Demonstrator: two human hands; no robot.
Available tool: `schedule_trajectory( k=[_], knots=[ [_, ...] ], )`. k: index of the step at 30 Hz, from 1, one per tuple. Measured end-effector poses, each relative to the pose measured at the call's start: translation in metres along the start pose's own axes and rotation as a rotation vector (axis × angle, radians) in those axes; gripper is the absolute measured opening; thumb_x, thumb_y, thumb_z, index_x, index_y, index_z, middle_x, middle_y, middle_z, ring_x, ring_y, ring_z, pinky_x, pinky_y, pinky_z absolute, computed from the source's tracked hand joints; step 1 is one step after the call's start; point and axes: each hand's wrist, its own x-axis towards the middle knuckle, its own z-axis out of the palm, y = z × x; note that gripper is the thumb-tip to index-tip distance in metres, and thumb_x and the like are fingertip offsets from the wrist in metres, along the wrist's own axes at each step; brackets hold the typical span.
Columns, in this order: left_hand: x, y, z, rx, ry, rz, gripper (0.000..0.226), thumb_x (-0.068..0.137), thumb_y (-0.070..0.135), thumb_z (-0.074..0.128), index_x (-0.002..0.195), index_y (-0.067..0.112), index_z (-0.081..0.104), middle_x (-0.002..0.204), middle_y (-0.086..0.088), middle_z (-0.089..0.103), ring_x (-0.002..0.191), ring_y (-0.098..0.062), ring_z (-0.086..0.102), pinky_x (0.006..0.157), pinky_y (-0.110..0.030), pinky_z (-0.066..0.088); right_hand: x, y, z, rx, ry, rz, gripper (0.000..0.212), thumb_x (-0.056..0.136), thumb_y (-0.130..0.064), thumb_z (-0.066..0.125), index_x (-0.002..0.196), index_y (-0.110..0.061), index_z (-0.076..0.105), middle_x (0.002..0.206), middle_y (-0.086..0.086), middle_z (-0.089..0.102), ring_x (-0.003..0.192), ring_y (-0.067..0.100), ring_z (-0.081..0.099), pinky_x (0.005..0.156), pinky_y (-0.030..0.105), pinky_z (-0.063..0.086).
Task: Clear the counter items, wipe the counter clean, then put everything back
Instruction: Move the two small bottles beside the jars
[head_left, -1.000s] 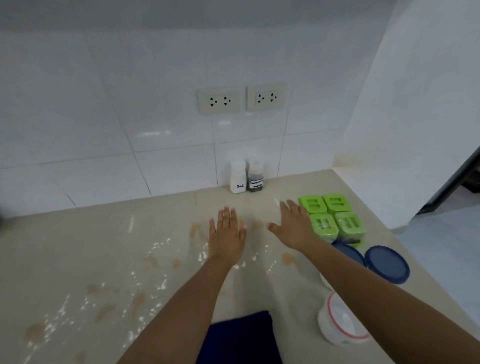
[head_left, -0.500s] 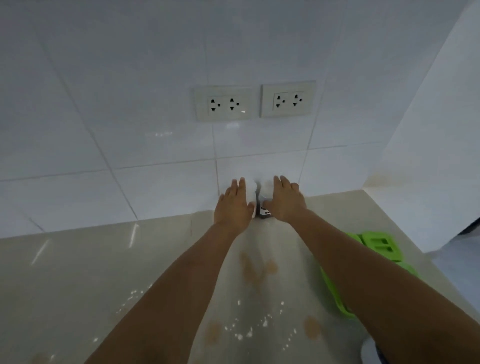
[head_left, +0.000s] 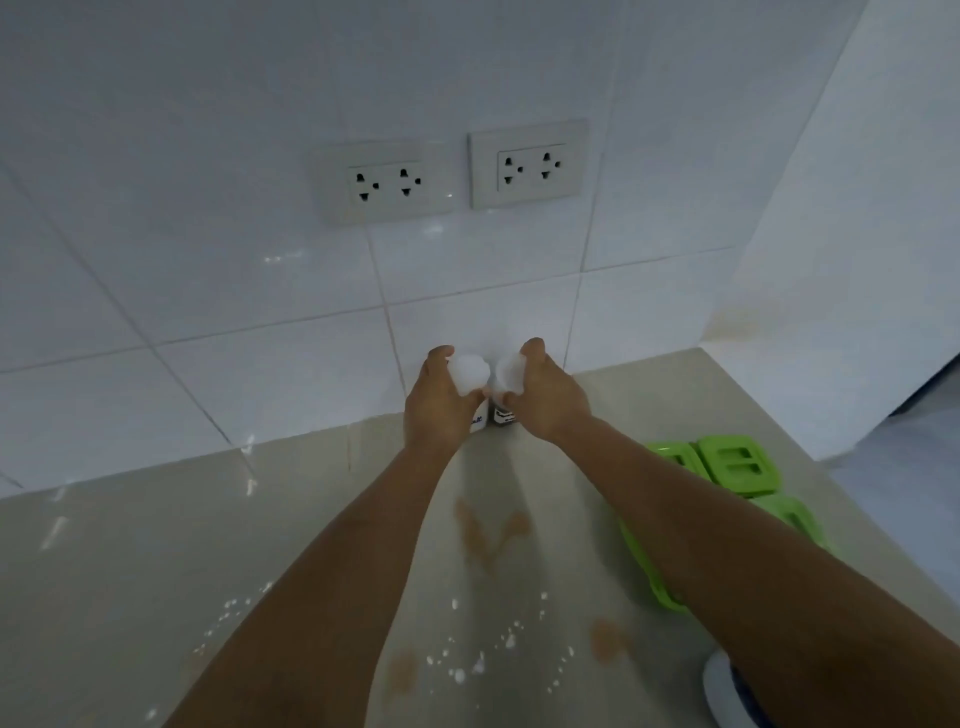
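Note:
Two small shakers with white caps stand against the tiled back wall. My left hand (head_left: 439, 402) grips the salt shaker (head_left: 470, 371) round its cap. Beside it, my right hand (head_left: 545, 397) grips the pepper shaker (head_left: 508, 375) the same way. Both shakers' lower parts with their labels peek out between my hands. The beige counter (head_left: 130, 571) carries brown stains (head_left: 488, 535) and scattered white specks (head_left: 457, 670).
Green-lidded square containers (head_left: 732, 462) sit on the counter to the right, partly hidden by my right forearm. A white round container (head_left: 727, 696) shows at the bottom right edge. Two wall sockets (head_left: 530, 163) are above the shakers. A side wall closes the right.
My hands reached from the middle of the counter to the back wall and closed round the two shakers. The view has moved closer to the wall.

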Motion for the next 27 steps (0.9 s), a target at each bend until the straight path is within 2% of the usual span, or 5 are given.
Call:
schedule_trajectory(
  k=[5, 9, 15, 20, 27],
  knots=[
    [-0.029, 0.031, -0.022, -0.019, 0.002, 0.056, 0.06, 0.078, 0.034, 0.073, 0.131, 0.023, 0.046, 0.133, 0.004, 0.054, 0.114, -0.022, 0.056, 0.097, -0.036, 0.047, -0.036, -0.008, -0.042, 0.033, -0.022, 0.027, 0.053, 0.082, -0.028, 0.067, 0.119, -0.009, 0.034, 0.105, 0.008, 0.056, 0.084, 0.026, 0.053, 0.071, 0.033, 0.043],
    [-0.051, 0.073, -0.05, -0.029, -0.05, 0.174, 0.059, 0.079, 0.038, 0.072, 0.131, 0.025, 0.047, 0.132, 0.006, 0.055, 0.112, -0.02, 0.056, 0.096, -0.037, 0.048, -0.068, -0.012, -0.098, 0.047, 0.017, 0.058, 0.057, 0.079, -0.031, 0.071, 0.119, -0.007, 0.036, 0.099, 0.004, 0.054, 0.092, 0.028, 0.057, 0.073, 0.032, 0.041],
    [-0.073, 0.15, -0.067, -0.087, -0.074, 0.27, 0.061, 0.079, 0.039, 0.071, 0.132, 0.022, 0.047, 0.131, 0.001, 0.056, 0.113, -0.023, 0.056, 0.098, -0.041, 0.047, -0.119, -0.01, -0.199, -0.026, 0.121, 0.079, 0.055, 0.081, -0.03, 0.069, 0.119, -0.006, 0.037, 0.096, 0.005, 0.054, 0.087, 0.027, 0.054, 0.07, 0.031, 0.04],
    [-0.106, 0.212, -0.046, -0.12, -0.148, 0.359, 0.06, 0.078, 0.04, 0.072, 0.13, 0.021, 0.049, 0.127, 0.0, 0.058, 0.112, -0.023, 0.056, 0.096, -0.038, 0.047, -0.168, 0.019, -0.265, -0.147, 0.185, 0.162, 0.056, 0.079, -0.03, 0.069, 0.119, -0.007, 0.037, 0.105, 0.011, 0.058, 0.086, 0.027, 0.052, 0.072, 0.031, 0.041],
    [-0.163, 0.271, 0.035, -0.117, -0.324, 0.413, 0.065, 0.08, 0.04, 0.07, 0.136, 0.02, 0.043, 0.133, -0.002, 0.054, 0.118, -0.023, 0.053, 0.1, -0.038, 0.044, -0.229, 0.096, -0.301, -0.129, 0.195, 0.328, 0.056, 0.081, -0.031, 0.07, 0.12, -0.007, 0.038, 0.11, 0.011, 0.058, 0.091, 0.028, 0.053, 0.077, 0.038, 0.046]
  ],
)
